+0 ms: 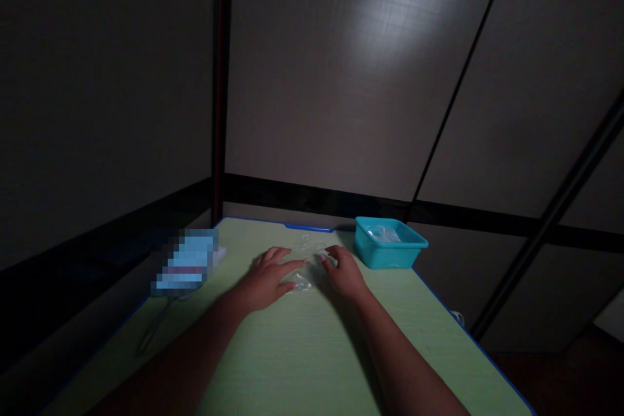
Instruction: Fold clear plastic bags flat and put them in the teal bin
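A clear, crinkled plastic bag (303, 283) lies flat on the green tabletop between my hands. My left hand (268, 278) rests at its left side with fingers spread, the thumb and index finger touching the plastic. On the other side, my right hand (345, 272) has its thumb and fingers drawn together in a pinch at the bag's right edge. Shadow and the see-through plastic make the bag's outline hard to follow.
A turquoise plastic basket (390, 255) with clear plastic inside stands at the table's back right. At the left edge lies a blurred-out phone-like object (188, 263) with a strap. The green table (283, 364) has a blue rim; dark panels rise behind it.
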### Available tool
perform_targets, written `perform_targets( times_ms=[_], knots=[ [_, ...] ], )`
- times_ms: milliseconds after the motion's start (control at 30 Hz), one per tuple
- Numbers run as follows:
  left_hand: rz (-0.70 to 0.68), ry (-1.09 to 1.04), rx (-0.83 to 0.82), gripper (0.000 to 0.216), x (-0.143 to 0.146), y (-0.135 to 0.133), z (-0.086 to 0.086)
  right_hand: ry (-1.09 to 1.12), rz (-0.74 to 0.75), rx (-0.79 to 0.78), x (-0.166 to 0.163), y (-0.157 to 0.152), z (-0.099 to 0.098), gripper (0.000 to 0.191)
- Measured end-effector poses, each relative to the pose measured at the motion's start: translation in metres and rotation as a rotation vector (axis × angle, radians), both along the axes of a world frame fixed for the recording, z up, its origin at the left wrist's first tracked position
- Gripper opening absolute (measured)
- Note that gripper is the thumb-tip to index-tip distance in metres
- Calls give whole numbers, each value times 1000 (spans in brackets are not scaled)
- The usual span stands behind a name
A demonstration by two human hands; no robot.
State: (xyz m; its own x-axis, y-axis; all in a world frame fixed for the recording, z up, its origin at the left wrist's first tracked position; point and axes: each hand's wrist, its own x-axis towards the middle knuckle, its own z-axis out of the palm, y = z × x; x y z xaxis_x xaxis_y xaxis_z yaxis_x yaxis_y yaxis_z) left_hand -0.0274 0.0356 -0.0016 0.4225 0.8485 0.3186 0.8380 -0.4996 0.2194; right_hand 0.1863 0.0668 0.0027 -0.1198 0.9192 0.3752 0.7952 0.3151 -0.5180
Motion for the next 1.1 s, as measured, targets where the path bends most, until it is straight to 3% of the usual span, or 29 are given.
perform_targets(
  times_ms=[167,400,567,733,967,1100],
  knots=[
    [39,67,-50,59,-4,7,-15,-250,40,-134,-10,-8,-7,60],
    [95,72,-132,64,-6,10,-18,-473,-49,-200,-21,-2,-9,65],
    [106,86,-212,63,-7,9,-17,-482,-163,-223,-4,12,-16,62],
    [25,118,-201,57,-8,7,-14,-459,-235,-206,8,20,-20,60],
    [-57,83,-84,43,-1,2,-9,-409,-115,-182,-3,11,-14,67],
    [-58,105,-133,41,0,3,-11,-454,-112,-196,-7,11,-16,72]
  ],
)
